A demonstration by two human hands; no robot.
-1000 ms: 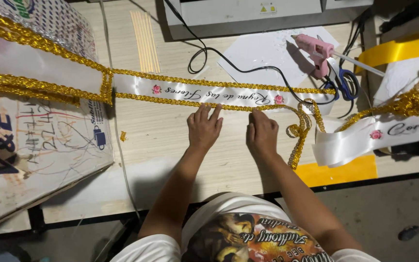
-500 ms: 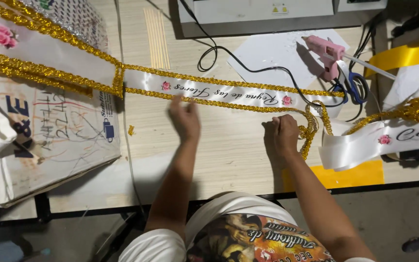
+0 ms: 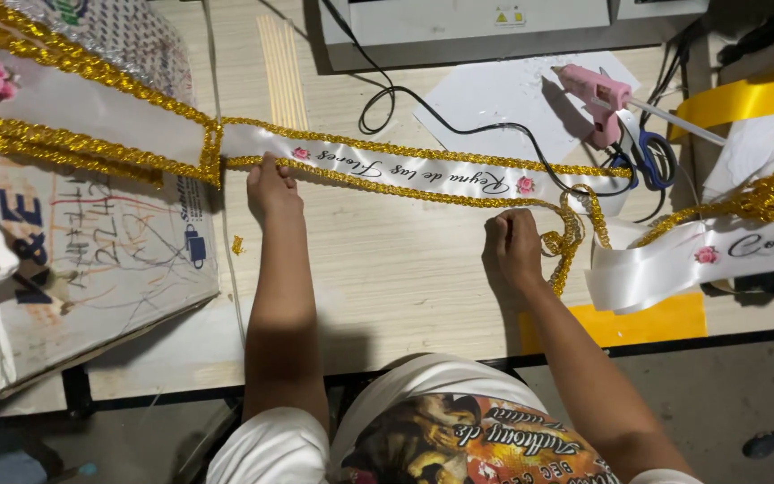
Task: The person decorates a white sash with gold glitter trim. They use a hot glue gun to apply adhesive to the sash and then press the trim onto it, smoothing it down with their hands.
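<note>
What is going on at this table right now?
A person presses a white sash edged in gold trim flat on a wooden table. The left hand holds down its lower edge near a pink rose; the right hand grips the trim where it bunches. A pink glue gun lies beyond, untouched.

Person's wearing a white short-sleeved t-shirt [image 3: 423, 421] with a big orange-and-brown graphic print and some script lettering across the front. Both forearms are bare down to the left hand [image 3: 272, 188] and right hand [image 3: 514, 246]; no rings, watch or gloves that I can see.
</note>
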